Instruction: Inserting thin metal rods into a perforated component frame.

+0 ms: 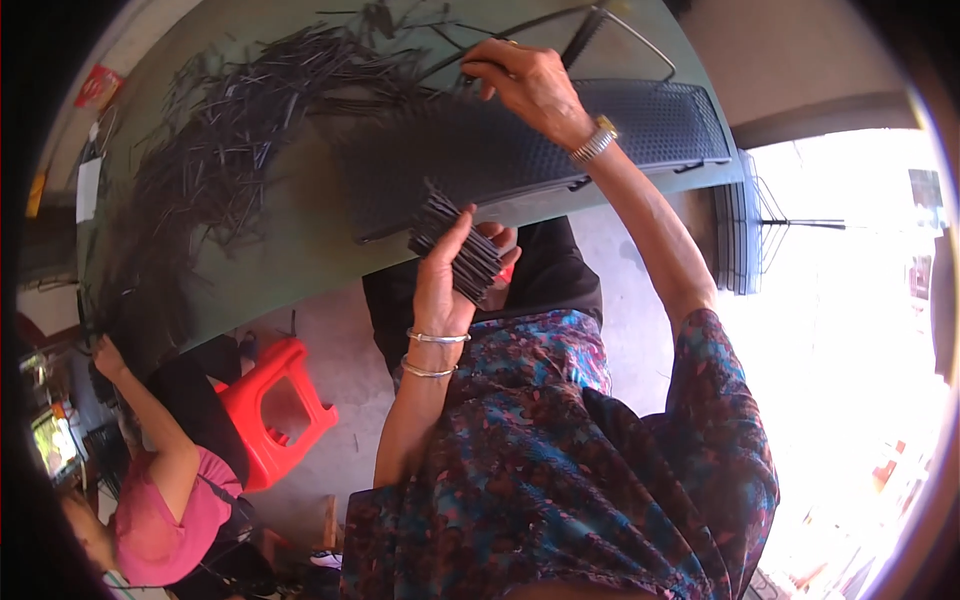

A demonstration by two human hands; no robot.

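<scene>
My left hand (447,272) curls its fingers round a bundle (478,264) of black strips, by the near edge of the panel (420,180), whose long axis runs left-right on the table (310,260). My right hand (540,92) is at its far edge, fingers pinched narrow; whether they hold anything, I can't tell.

No lettering can be read anywhere: the red packet (98,87) at the upper left of the frame bears pale marks too small and blurred to make out as words or numbers.
</scene>
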